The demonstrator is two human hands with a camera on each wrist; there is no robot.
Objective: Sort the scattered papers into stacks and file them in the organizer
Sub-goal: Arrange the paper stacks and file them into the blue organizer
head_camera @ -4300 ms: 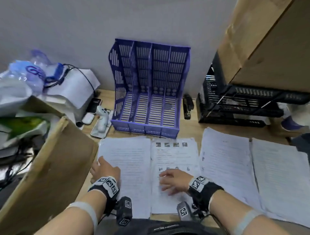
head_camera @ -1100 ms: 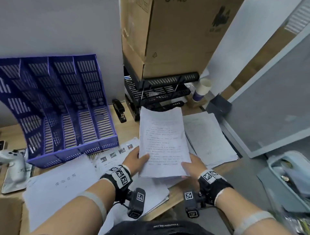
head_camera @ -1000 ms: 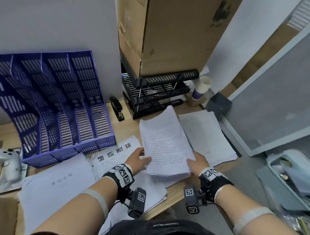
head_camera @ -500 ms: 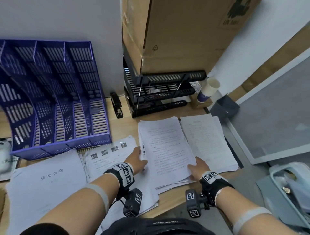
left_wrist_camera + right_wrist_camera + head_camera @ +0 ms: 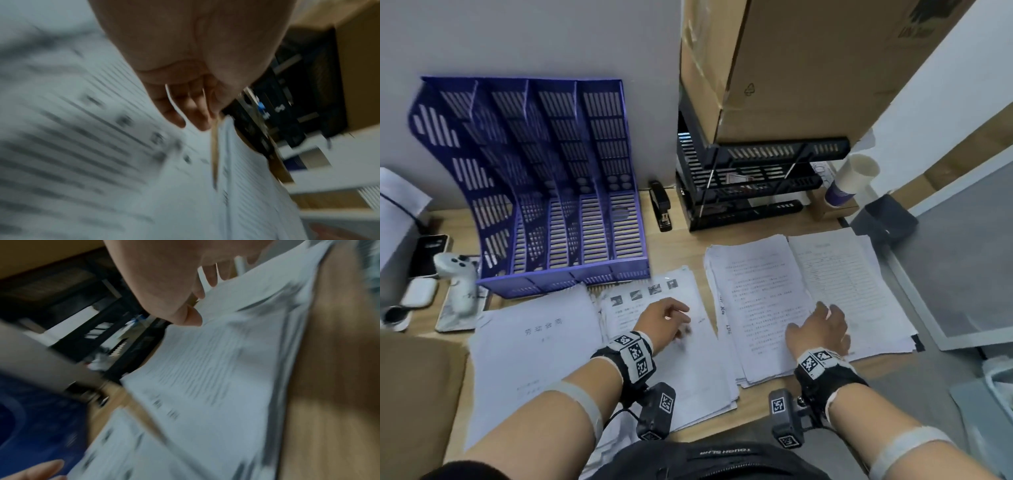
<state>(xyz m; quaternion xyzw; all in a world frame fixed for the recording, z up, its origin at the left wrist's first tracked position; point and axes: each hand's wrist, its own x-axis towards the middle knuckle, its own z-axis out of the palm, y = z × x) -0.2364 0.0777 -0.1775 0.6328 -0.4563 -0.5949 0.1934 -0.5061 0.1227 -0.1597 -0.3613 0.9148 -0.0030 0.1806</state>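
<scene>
The purple organizer stands empty at the back left of the desk. In front of it lie several paper stacks: a titled stack, a stack with small pictures, a text stack and a form stack. My left hand hovers over the pictured stack with loosely curled fingers and holds nothing. My right hand rests with relaxed fingers across the seam between the text and form stacks. Both wrist views are blurred: the left hand hangs over print, and the right hand is by a paper edge.
A black tray rack under a big cardboard box stands behind the right stacks. A stapler lies between it and the organizer. A paper cup, a phone, a white controller and a brown box ring the desk.
Both hands lowered the text stack from upright to flat on the desk and let it go. The left hand then moved left over the pictured stack.
</scene>
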